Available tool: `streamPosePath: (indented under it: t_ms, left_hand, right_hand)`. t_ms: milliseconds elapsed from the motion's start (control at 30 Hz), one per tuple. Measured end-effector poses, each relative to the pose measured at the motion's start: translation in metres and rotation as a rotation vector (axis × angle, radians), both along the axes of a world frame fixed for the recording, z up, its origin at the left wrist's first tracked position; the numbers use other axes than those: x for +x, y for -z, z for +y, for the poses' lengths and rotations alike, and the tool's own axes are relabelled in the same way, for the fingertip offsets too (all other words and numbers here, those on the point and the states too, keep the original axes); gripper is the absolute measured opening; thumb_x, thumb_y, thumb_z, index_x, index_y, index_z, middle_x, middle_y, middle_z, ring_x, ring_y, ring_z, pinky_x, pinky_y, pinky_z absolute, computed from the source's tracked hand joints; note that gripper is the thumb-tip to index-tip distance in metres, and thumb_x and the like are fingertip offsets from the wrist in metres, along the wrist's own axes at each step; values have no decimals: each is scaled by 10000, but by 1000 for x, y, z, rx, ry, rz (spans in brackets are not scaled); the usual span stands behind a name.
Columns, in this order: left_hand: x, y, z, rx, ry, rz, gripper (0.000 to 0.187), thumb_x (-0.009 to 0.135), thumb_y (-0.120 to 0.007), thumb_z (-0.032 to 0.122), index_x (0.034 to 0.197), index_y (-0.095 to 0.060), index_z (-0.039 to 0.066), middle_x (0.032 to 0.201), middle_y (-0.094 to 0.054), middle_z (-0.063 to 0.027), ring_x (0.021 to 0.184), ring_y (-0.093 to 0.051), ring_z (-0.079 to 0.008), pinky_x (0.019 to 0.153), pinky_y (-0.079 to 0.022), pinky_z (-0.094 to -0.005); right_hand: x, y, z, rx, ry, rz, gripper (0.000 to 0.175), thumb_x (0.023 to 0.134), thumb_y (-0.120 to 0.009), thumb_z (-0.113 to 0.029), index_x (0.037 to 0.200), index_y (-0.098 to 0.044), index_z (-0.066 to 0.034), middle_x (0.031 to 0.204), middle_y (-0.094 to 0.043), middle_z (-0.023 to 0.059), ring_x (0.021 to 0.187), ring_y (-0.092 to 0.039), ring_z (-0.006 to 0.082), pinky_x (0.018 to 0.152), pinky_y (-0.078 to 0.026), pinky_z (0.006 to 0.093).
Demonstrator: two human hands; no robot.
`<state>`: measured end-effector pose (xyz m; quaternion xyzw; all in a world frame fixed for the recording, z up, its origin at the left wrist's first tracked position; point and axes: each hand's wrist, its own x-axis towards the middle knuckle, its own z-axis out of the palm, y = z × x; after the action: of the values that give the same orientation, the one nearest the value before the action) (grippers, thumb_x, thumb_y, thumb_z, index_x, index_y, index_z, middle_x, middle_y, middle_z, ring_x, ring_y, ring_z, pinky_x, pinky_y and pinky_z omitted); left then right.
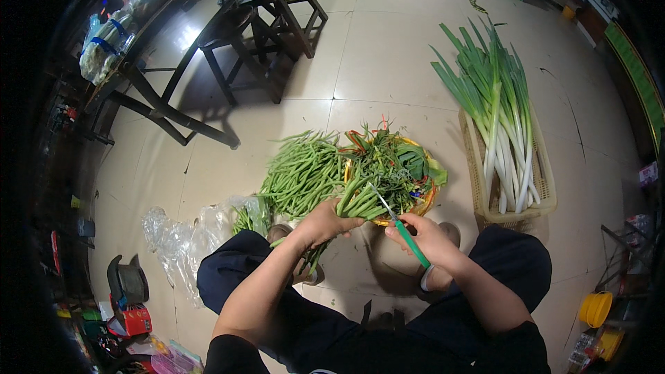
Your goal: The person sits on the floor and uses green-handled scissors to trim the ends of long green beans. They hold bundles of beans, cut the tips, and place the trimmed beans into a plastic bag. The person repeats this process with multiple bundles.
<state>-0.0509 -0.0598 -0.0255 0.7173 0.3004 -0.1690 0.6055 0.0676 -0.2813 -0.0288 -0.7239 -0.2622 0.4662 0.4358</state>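
Note:
My left hand (324, 226) grips a bunch of green beans (358, 200), whose ends stick out on both sides of the fist. In my right hand (423, 239) are green-handled scissors (408, 239), their blades at the right side of the bunch. Below the bunch, a round yellow basket (430, 198) holds green trimmings (389, 158) and red ties. Left of that basket a large pile of long green beans (304, 174) lies on the floor. A clear plastic bag (197, 228) with some beans at its opening lies beside my left knee.
Leeks (499, 130) lie in a beige plastic crate (548, 192) at the right. Dark wooden stools (228, 23) and a table (156, 15) bearing bagged goods stand at the upper left. A yellow container (596, 309) is at the lower right, a red box (136, 320) at the lower left.

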Motion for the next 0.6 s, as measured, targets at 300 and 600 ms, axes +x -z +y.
streamPosePath:
  t_ms: [300,600]
  left_hand:
    - [0,-4,-1,-9,11,-30,345,851,-762,180,1102,-622,-12,863,-661,-20,662,-598,-94,624,-496,-244]
    - [-3,1,-1,161,79,-3,429,811,-780,209,1132,-615,-23,821,-676,-59,653,-609,-121,658,-505,-281]
  right_hand:
    - [1,-12,-1,-21,62,198,407,922,-659,-406,1011,-606,-13,641,-520,11,601,-515,65,533,-423,231]
    - [-1,-17,1,32,120,359,375,942,-636,-410,998,-583,-42,680,-508,-23,588,-485,50,536,-429,218]
